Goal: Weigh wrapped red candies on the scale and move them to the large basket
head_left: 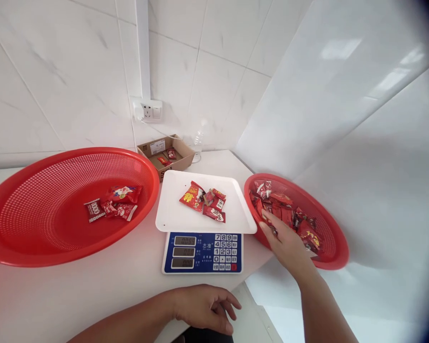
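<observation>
My right hand (286,243) reaches into the small red plastic basket (338,247) at the right, its fingers resting on a heap of red-wrapped candies (282,212). Whether those fingers grip a candy is hidden. My left hand (203,307) rests near the counter's front edge, loosely curled and holding nothing. Between them stands a digital price scale (202,252) with a white tray (175,209) on top, bearing a small pile of wrapped candies (205,202). A few more candies (112,202) lie inside the large red mesh basket (71,164) at the left.
An open cardboard box (164,152) holding a few red packets stands behind the scale, with a clear plastic bottle (198,140) next to it. A wall socket (152,111) sits above them on the white tiles. The white counter (93,290) ends at a corner on the right.
</observation>
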The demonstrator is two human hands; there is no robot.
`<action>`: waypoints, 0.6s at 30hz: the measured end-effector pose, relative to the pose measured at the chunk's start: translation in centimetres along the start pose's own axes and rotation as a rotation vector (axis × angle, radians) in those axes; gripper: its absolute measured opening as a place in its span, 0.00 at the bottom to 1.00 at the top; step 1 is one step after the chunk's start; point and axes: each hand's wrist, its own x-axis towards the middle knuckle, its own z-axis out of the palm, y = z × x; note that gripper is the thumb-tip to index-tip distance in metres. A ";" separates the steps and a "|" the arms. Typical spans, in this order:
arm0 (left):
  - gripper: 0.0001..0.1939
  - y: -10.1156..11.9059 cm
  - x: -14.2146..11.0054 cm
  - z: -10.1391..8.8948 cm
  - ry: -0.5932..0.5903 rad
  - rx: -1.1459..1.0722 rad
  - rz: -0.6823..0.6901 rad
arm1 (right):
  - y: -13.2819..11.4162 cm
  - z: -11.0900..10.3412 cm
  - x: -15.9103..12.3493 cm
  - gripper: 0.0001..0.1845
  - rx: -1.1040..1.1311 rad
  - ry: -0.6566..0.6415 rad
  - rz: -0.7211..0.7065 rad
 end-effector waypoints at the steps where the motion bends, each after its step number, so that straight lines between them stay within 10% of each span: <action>1: 0.52 0.0 0.0 0.0 -0.002 0.001 -0.002 | 1.1 0.2 -0.7 0.30 -0.058 0.011 0.070; 6: 0.51 0.2 -0.1 0.2 0.012 0.030 0.006 | 3.1 1.6 -2.4 0.30 -0.326 0.047 0.196; 18: 0.29 0.7 -0.8 1.8 0.147 0.240 -0.022 | 4.2 3.9 -2.5 0.31 -0.382 0.448 -0.057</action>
